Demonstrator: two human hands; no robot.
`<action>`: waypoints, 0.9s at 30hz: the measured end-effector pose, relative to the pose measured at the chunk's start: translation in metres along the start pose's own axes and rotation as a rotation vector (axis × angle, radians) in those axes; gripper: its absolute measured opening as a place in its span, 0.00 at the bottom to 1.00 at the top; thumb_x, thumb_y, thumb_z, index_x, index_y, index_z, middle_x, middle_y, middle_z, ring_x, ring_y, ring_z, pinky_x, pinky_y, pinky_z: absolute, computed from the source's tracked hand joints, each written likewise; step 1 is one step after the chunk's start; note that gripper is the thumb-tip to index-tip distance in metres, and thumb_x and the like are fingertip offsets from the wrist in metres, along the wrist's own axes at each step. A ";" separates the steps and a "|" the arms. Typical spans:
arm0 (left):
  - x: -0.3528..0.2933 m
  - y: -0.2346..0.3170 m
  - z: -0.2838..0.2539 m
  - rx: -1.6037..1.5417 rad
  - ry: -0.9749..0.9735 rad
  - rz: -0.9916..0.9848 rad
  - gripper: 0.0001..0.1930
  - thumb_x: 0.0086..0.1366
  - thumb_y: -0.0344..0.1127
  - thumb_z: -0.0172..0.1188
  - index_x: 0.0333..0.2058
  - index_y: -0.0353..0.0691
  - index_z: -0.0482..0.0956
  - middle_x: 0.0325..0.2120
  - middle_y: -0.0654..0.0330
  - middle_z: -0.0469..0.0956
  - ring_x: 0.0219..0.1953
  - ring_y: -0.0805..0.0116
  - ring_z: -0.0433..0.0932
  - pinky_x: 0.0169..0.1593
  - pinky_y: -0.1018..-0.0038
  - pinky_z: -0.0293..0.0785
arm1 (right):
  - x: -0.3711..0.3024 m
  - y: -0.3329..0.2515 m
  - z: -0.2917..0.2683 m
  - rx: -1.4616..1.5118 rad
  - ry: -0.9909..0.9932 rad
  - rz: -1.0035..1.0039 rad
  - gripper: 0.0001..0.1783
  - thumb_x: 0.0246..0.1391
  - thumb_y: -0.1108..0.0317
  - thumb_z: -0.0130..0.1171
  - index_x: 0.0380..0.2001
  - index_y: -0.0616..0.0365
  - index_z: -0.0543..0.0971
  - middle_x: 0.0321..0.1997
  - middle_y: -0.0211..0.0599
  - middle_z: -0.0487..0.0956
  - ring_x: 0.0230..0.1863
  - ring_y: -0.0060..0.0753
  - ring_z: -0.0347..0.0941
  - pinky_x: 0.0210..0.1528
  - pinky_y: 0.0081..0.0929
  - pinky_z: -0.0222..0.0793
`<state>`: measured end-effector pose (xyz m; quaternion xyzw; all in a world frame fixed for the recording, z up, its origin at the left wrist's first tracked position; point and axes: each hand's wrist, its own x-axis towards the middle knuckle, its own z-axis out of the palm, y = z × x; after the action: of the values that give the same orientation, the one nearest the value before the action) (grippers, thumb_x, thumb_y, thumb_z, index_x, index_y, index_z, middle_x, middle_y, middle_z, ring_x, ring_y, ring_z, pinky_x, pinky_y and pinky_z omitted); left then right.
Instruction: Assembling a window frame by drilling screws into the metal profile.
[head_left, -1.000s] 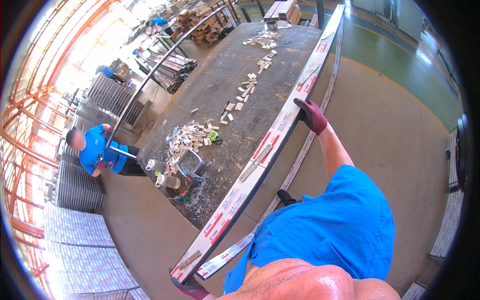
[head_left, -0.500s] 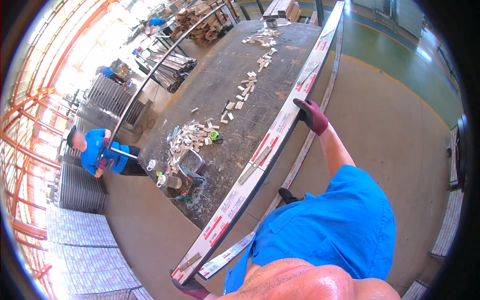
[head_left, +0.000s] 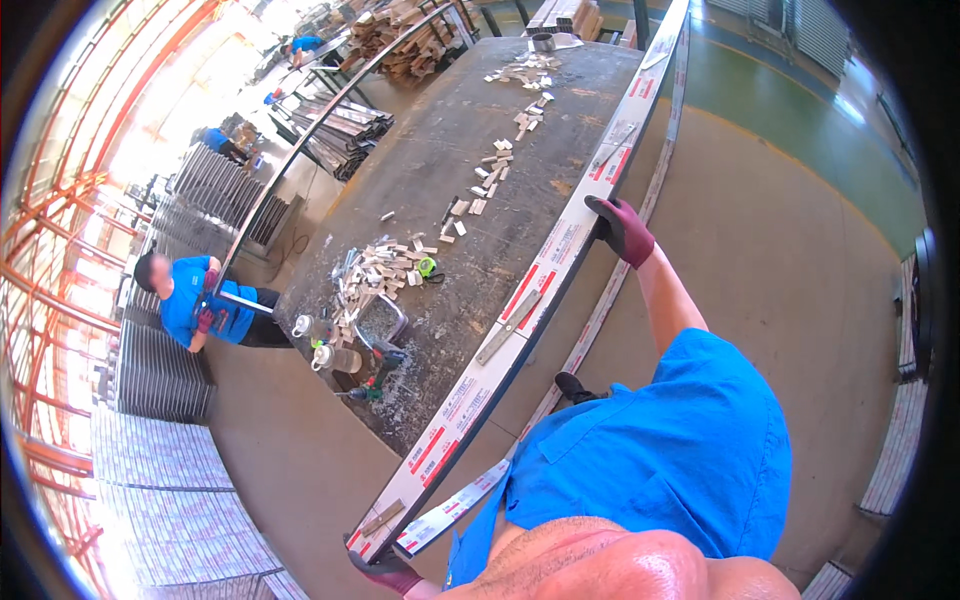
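Note:
A long, film-wrapped frame profile (head_left: pixel 462 408), white with red print, slants from lower left to the far top along the right side of the workbench. My right hand (head_left: pixel 622 230), in a maroon and black glove, grips its right edge around mid-length. At the near end, my left hand (head_left: pixel 385 572), gloved alike, is closed around the profile's corner; some of its fingers are hidden underneath. Lying on the profile's top face are a metal strip (head_left: pixel 509 328) at the middle, a short brownish strip (head_left: pixel 381 519) near my left hand, and another strip (head_left: pixel 613 146) farther up.
The dark workbench (head_left: pixel 440 180) bears scattered small blocks (head_left: pixel 382 275), a green tape measure (head_left: pixel 427 267), a tray of small parts (head_left: pixel 380 320), a cordless drill (head_left: pixel 375 378) and bottles (head_left: pixel 335 358). A second profile (head_left: pixel 590 335) runs lower, beside my foot. A co-worker (head_left: pixel 205 300) holds a dark frame at left.
My hands and the profile stay almost in place, with only a slight shift. The co-worker's head and hand have moved a little.

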<state>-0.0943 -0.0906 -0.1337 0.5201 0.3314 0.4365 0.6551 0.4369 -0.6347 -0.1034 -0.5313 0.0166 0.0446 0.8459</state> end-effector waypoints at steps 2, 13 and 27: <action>0.000 0.001 -0.001 0.012 -0.063 0.030 0.31 0.78 0.53 0.46 0.65 0.32 0.69 0.59 0.47 0.74 0.64 0.51 0.74 0.68 0.53 0.72 | 0.003 0.004 -0.004 0.001 -0.009 0.001 0.23 0.63 0.49 0.68 0.49 0.56 0.82 0.38 0.27 0.83 0.35 0.20 0.79 0.39 0.24 0.74; -0.007 0.012 0.008 0.002 -0.025 -0.023 0.33 0.78 0.55 0.47 0.68 0.34 0.67 0.63 0.46 0.71 0.67 0.49 0.70 0.69 0.51 0.70 | -0.002 0.007 -0.002 0.044 0.037 0.009 0.20 0.64 0.52 0.68 0.46 0.58 0.83 0.35 0.26 0.81 0.33 0.19 0.77 0.38 0.23 0.73; -0.007 0.022 0.021 -0.083 0.013 -0.100 0.33 0.77 0.56 0.47 0.69 0.35 0.66 0.65 0.46 0.69 0.69 0.48 0.69 0.70 0.50 0.70 | 0.002 0.021 -0.011 0.134 0.040 -0.006 0.20 0.64 0.55 0.68 0.49 0.58 0.82 0.39 0.29 0.83 0.37 0.22 0.80 0.39 0.24 0.75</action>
<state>-0.0837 -0.1039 -0.1076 0.4725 0.3431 0.4200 0.6947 0.4371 -0.6352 -0.1268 -0.4743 0.0351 0.0303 0.8791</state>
